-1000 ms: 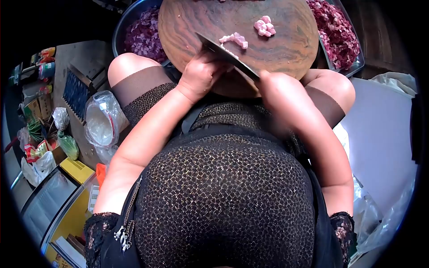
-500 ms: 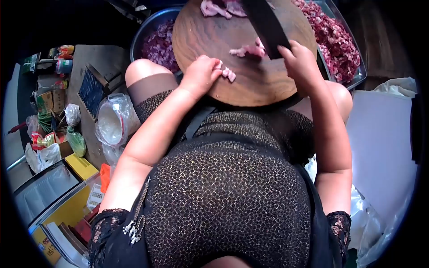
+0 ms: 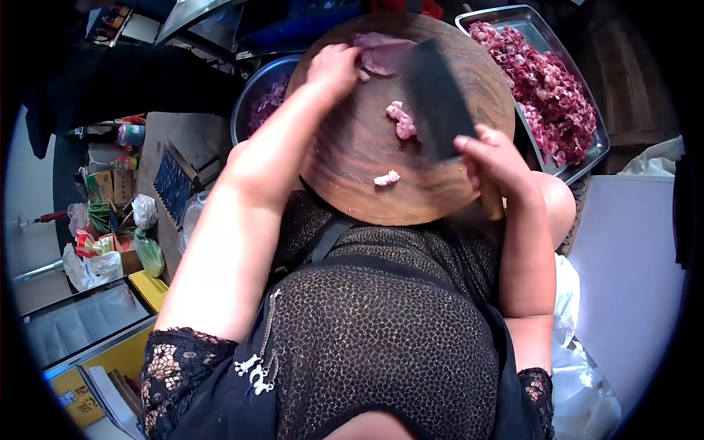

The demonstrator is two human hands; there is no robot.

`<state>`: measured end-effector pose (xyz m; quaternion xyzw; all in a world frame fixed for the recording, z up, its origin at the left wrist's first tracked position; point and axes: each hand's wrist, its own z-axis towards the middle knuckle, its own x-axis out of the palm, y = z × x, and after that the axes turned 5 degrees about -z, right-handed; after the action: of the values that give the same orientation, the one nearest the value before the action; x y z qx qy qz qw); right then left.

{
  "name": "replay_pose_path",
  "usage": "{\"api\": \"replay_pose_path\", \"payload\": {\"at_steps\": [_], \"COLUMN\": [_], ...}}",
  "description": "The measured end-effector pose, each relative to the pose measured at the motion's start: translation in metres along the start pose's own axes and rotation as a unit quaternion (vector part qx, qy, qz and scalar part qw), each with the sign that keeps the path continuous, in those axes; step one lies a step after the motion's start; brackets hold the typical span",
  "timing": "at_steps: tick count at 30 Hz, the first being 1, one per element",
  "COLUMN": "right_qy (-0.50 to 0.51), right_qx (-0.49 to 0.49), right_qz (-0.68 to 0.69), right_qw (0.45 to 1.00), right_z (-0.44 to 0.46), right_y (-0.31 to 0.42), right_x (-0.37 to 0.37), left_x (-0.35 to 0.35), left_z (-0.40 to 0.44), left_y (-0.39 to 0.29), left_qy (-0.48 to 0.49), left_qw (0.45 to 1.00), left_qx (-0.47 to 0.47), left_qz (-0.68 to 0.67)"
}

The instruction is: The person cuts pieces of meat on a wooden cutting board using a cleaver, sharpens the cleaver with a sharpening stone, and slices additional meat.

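Observation:
My right hand [image 3: 493, 165] is closed round the wooden handle of a broad dark cleaver [image 3: 438, 99], whose blade hangs over the right half of a round wooden chopping board [image 3: 352, 158]. Near the board's far left edge, my left hand [image 3: 336, 71] touches a larger pale-pink piece of meat [image 3: 383, 53]; its fingers are bent at the meat's left end, and whether they grip it cannot be made out. A small strip of cut meat [image 3: 402, 121] lies mid-board, left of the blade. Closer to me is a smaller whitish bit [image 3: 386, 178].
Right of the board stands a metal tray [image 3: 598, 150] heaped with chopped meat [image 3: 546, 92]. A metal bowl [image 3: 242, 110] of meat is at the left, partly behind my left arm. Bags, boxes and a yellow-sided case [image 3: 121, 345] are farther left.
My left hand has left the small bits near the board's front and reached to the larger piece at the back. The cleaver has stayed raised at the right. The view has tilted, showing more beyond the board.

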<state>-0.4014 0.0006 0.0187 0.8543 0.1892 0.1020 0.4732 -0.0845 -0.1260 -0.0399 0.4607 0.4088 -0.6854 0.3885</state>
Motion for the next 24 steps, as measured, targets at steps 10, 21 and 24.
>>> {"api": "replay_pose_path", "payload": {"at_steps": [10, 21, 24], "right_qy": [0.077, -0.126, -0.130], "right_qx": [-0.083, -0.072, -0.092], "right_qz": [-0.293, -0.069, -0.024], "right_qw": [0.949, 0.987, 0.987], "right_z": [0.000, 0.016, 0.016], "right_y": [-0.017, -0.027, -0.033], "right_x": [0.019, 0.010, 0.008], "left_x": [-0.047, -0.104, -0.076], "left_z": [-0.019, -0.040, -0.077], "left_y": [0.021, -0.048, -0.063], "left_qy": [0.048, -0.035, -0.027], "left_qw": [0.937, 0.813, 0.728], "left_qx": [-0.242, -0.160, -0.193], "left_qz": [-0.247, -0.559, -0.658]}}
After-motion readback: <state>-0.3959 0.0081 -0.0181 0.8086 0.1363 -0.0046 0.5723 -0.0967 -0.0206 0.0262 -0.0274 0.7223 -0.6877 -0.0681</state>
